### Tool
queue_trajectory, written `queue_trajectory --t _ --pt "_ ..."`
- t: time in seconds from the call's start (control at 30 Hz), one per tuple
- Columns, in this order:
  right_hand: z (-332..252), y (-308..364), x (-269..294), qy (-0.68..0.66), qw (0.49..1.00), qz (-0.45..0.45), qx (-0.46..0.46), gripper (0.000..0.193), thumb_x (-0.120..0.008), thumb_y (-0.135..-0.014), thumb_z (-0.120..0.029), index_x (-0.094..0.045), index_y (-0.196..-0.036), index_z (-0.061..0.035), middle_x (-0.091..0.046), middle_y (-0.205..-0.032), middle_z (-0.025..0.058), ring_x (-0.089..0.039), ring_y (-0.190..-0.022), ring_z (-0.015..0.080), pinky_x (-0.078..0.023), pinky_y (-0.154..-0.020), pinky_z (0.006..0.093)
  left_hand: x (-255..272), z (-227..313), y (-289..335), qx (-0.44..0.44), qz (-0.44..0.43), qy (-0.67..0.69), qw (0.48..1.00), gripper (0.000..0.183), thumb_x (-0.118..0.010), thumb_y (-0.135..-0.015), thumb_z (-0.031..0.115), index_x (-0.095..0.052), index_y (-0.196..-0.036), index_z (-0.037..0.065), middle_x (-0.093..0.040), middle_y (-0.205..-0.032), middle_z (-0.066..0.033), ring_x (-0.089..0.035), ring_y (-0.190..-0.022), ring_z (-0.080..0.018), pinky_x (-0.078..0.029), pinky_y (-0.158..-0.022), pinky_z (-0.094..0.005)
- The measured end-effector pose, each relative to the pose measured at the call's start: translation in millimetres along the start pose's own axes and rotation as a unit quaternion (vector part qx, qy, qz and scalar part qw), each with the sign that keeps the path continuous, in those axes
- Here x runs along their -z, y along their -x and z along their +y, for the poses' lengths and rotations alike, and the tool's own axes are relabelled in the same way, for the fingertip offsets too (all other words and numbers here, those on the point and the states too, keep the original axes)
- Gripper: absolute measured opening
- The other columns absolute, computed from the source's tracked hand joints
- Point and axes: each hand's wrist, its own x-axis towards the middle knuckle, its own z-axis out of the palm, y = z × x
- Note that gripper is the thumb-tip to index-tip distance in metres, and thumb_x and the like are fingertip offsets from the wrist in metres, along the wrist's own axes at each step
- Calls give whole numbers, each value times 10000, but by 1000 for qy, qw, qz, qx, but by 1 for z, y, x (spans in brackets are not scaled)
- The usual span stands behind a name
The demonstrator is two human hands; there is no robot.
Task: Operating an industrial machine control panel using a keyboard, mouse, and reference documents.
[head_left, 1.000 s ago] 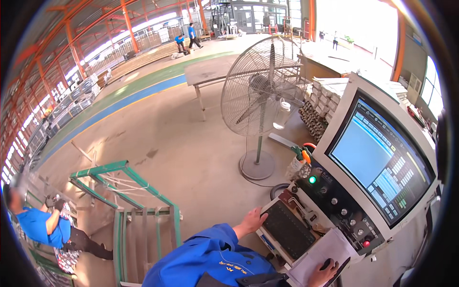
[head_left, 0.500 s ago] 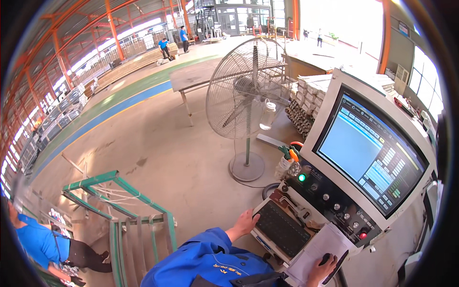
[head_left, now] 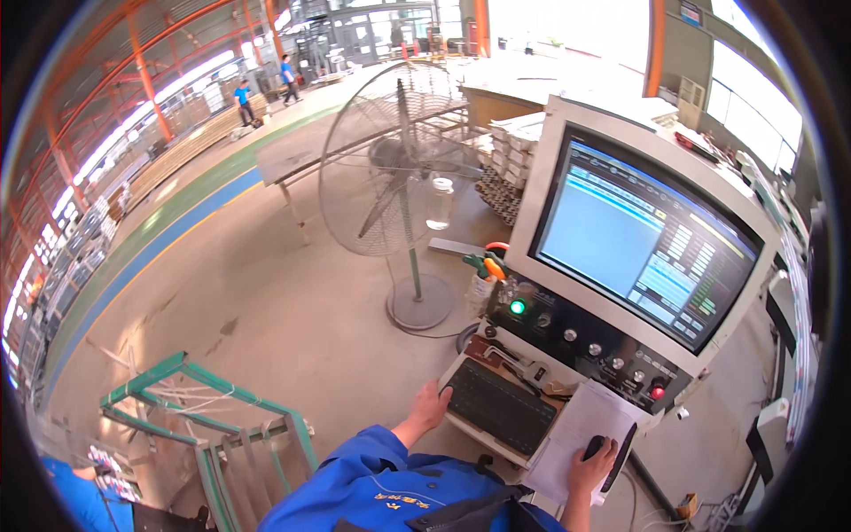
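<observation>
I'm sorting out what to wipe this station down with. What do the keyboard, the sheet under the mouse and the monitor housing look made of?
Keyboard: probably matte black plastic; dull, no glare. Sheet under the right hand: paper, thin, white, curling edge. Monitor housing: smooth pale painted metal or plastic; cannot tell which. The left hand rests at the keyboard's edge.

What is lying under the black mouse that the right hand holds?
A white sheet of paper lies under the black mouse, which the right hand covers from below. The paper rests on the console shelf beside the keyboard. What is under the paper is hidden.
</observation>
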Motion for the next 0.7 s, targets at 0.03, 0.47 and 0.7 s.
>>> queue_trajectory --t 0.03,0.47,0.7 --pt "-1 2 0 -5 1000 2 -7 804 -755 -782 -175 -434 -1499 -4 -428 -1548 303 -441 -1400 511 -367 -1172 577 -1 0 -2 -14 11 2 1000 548 -581 -1065 390 -548 -1382 -55 -643 -1283 -333 -603 -1199 -516 -489 -1033 -557" --pt "7 17 -14 -87 996 17 -12 777 -716 -782 -88 -451 -1506 10 -462 -1519 322 -432 -1411 522 -345 -1214 578 -2 -10 -6 15 -15 -14 1000 615 -579 -1075 389 -497 -1455 -88 -591 -1385 -359 -557 -1310 -509 -452 -1111 -547" --pt "6 17 -15 -69 998 10 3 750 -792 -810 -141 -471 -1474 -4 -458 -1509 271 -480 -1358 477 -404 -1160 533 -9 -28 -16 -18 -28 -41 999 605 -475 -1131 384 -459 -1505 -91 -550 -1474 -337 -527 -1377 -485 -430 -1154 -496"
